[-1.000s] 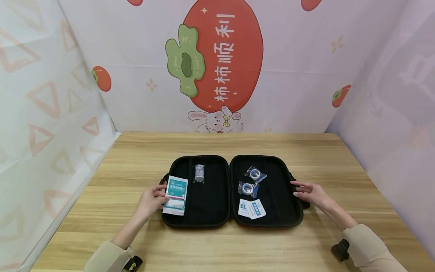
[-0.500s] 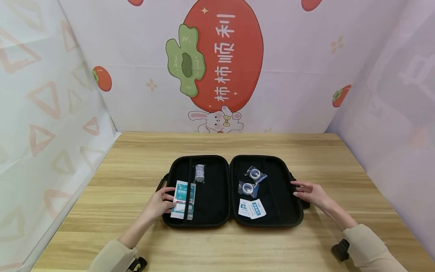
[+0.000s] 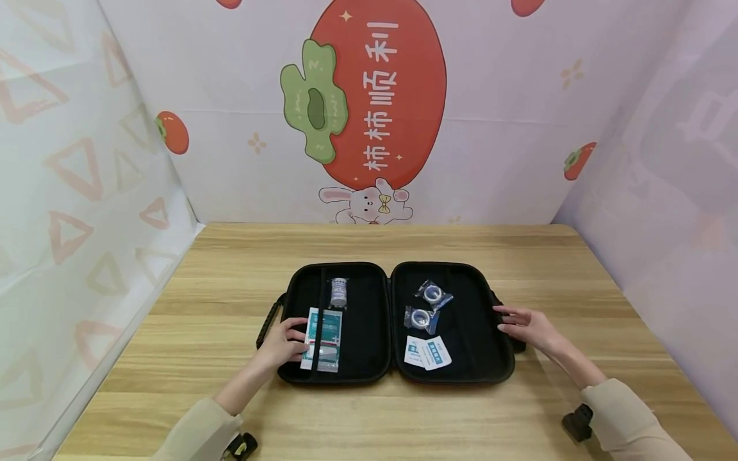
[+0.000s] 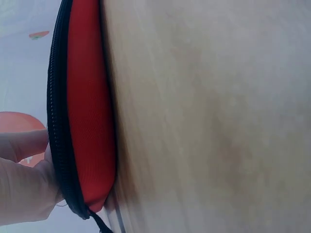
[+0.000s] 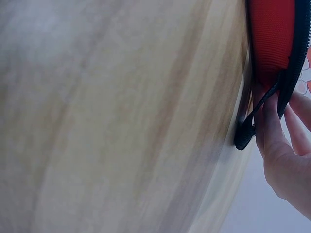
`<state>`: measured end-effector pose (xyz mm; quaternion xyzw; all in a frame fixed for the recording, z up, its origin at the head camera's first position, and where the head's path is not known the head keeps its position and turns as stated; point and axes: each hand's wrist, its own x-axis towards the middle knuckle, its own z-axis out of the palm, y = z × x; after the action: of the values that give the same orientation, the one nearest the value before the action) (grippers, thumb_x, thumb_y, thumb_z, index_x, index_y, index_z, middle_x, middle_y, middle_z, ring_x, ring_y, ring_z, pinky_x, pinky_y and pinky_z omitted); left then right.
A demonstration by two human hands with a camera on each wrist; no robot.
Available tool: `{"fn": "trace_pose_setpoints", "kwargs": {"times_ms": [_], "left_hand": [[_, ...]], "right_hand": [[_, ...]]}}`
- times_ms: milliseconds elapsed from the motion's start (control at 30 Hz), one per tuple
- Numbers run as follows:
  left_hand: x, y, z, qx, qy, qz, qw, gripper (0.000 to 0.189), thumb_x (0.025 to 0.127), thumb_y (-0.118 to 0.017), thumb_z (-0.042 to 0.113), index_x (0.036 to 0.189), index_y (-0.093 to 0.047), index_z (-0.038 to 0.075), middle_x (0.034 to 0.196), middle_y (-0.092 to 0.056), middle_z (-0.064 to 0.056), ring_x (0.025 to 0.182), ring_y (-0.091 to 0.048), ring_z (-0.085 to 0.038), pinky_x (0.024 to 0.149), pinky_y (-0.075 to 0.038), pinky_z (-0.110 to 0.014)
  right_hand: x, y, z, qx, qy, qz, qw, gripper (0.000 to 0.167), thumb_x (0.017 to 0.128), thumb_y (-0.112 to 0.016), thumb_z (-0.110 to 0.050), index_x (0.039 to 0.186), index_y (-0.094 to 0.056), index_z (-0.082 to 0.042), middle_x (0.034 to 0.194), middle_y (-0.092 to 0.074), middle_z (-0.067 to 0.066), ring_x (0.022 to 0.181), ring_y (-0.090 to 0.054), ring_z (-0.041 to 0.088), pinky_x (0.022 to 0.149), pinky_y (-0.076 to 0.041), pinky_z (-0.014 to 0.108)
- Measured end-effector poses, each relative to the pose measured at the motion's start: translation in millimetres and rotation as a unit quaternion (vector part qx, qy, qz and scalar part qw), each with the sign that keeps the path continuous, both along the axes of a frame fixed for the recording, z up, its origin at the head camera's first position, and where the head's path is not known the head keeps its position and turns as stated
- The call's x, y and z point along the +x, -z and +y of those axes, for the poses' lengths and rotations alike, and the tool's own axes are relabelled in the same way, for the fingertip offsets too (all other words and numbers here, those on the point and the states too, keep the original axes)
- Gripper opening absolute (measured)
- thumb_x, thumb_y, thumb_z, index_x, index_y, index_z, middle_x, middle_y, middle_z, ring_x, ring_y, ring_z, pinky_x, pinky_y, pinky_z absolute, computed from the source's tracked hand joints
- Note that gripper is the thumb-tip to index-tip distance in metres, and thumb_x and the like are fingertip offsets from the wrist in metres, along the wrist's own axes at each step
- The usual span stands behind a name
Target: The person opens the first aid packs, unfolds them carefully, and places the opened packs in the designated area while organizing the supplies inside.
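**Packet under the strap, case lying open**

Black case (image 3: 364, 339) unfolded on the counter (image 3: 375, 419). Green-and-white packet (image 3: 330, 333) lies in its left half, near end, running beneath the dark strap (image 3: 323, 288), with a margin out on either side; tucking looks largely done. White wrapped roll (image 3: 339, 292) just beside the strap. Two wrapped rings (image 3: 421, 319) and two overlapping cards (image 3: 435, 353) lie loose in the right half. Case not shut.

Left grip (image 3: 282, 346): fingers at the packet's left edge; cannot tell whether thumb and fingers pinch it. Right grip (image 3: 529, 330): closed lightly on the case's right rim.

Right wrist view alone makes plain the fingers on both sides of that rim. Wrist views give the red shell (image 4: 90, 97) and zip (image 4: 55, 97); contents appear only from the head.
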<state>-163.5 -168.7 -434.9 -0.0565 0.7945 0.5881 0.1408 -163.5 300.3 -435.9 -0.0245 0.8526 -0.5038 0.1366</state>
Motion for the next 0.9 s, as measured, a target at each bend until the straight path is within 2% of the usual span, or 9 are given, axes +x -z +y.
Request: {"fn": "trace_pose_setpoints", "kwargs": {"times_ms": [267, 467, 567, 733, 900], "left_hand": [[-0.6, 6.6, 9.6, 0.032, -0.017, -0.013, 0.9993, 0.049, 0.074, -0.052, -0.017, 0.121, -0.042, -0.007, 0.081, -0.057, -0.014, 0.062, -0.056, -0.015, 0.055, -0.05, -0.031], [0.6, 8.1, 14.7, 0.051, -0.017, -0.012, 0.9985, 0.047, 0.073, -0.049, -0.02, 0.119, -0.041, -0.009, 0.079, -0.058, -0.013, 0.061, -0.055, -0.014, 0.054, -0.05, -0.03], [0.5, 7.1, 14.2, 0.044, -0.011, -0.017, 0.9988, 0.045, 0.074, -0.05, -0.02, 0.117, -0.043, -0.011, 0.079, -0.057, -0.014, 0.061, -0.056, -0.015, 0.057, -0.051, -0.032], [-0.7, 3.7, 10.5, 0.004, 0.003, -0.023, 0.9997, 0.04, 0.074, -0.052, -0.019, 0.113, -0.048, -0.014, 0.079, -0.056, -0.016, 0.062, -0.057, -0.016, 0.061, -0.052, -0.035], [-1.8, 3.9, 9.0, -0.001, 0.017, -0.023, 0.9996, 0.04, 0.072, -0.053, -0.02, 0.112, -0.048, -0.016, 0.077, -0.055, -0.018, 0.058, -0.056, -0.015, 0.057, -0.052, -0.034]], "right_hand": [[-0.7, 0.5, 1, 0.001, -0.004, 0.004, 1.0, 0.057, 0.086, -0.058, -0.023, 0.13, -0.038, 0.006, 0.127, -0.037, 0.034, 0.114, -0.041, 0.041, 0.074, -0.048, 0.026], [-0.9, 1.2, 2, 0.001, -0.005, 0.009, 0.9999, 0.055, 0.085, -0.058, -0.023, 0.129, -0.041, 0.004, 0.125, -0.039, 0.034, 0.112, -0.044, 0.038, 0.073, -0.048, 0.025], [-0.8, 1.6, 2, -0.003, -0.002, 0.001, 1.0, 0.058, 0.085, -0.059, -0.025, 0.13, -0.039, 0.005, 0.127, -0.038, 0.034, 0.115, -0.04, 0.04, 0.074, -0.048, 0.025], [-0.9, 1.1, 2, -0.001, 0.002, -0.005, 1.0, 0.058, 0.085, -0.059, -0.025, 0.131, -0.038, 0.004, 0.127, -0.037, 0.033, 0.116, -0.038, 0.041, 0.075, -0.048, 0.026], [-0.1, 0.7, 1, -0.001, 0.002, -0.004, 1.0, 0.057, 0.085, -0.059, -0.023, 0.13, -0.038, 0.005, 0.127, -0.037, 0.034, 0.115, -0.039, 0.041, 0.075, -0.048, 0.026]]}}
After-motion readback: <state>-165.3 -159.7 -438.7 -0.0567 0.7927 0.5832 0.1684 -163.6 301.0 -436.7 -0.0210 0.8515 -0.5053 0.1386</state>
